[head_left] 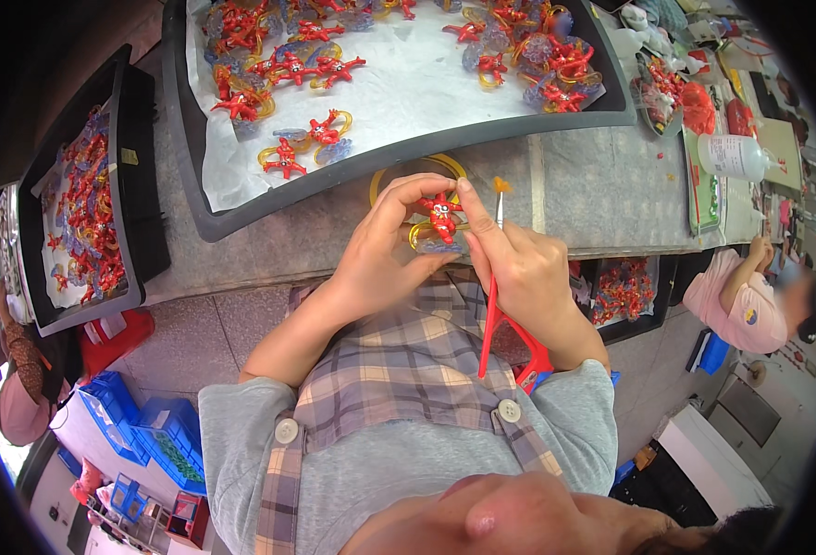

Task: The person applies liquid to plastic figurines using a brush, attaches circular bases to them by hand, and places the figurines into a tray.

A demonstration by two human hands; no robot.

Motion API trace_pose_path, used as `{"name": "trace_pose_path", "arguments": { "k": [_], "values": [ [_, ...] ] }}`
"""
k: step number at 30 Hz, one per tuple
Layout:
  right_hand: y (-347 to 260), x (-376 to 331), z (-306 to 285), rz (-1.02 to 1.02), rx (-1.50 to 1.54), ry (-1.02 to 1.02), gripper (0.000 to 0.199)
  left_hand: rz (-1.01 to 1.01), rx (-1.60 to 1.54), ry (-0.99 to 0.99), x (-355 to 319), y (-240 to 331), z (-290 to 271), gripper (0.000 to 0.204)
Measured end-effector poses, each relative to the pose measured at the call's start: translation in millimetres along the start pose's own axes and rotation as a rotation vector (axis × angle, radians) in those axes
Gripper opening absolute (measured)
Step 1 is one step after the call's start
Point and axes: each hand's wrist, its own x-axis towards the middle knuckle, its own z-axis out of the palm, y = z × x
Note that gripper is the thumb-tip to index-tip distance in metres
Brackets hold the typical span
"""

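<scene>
Head: red figurine (442, 220) within left grip (373, 261)

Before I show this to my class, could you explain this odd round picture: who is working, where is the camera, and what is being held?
There is no machine here, only a person's two bare hands. A fisheye camera on the head looks down, so straight edges bend. The left hand holds a small red figure with yellow and clear-blue parts. The right hand holds a slim red-handled brush with an orange tip. On the grey worktop stands a dark, paper-lined tray of similar red pieces.
</scene>
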Motion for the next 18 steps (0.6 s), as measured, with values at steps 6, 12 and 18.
{"name": "trace_pose_path", "arguments": {
  "k": [6, 12, 18],
  "values": [
    [0.9, -1.8, 0.6, 0.007, 0.025, -0.002, 0.054, 0.001, 0.032, 0.002, -0.9, 0.0, -0.3, 0.065],
    [-0.9, 0.5, 1.0, 0.012, 0.030, -0.011, 0.054, 0.024, 0.051, 0.015, -1.0, -1.4, -1.4, 0.065],
    [2.6, -0.5, 2.1, 0.018, 0.030, -0.019, 0.054, 0.007, 0.045, 0.033, 1.6, -1.1, 0.3, 0.065]
  ]
}}
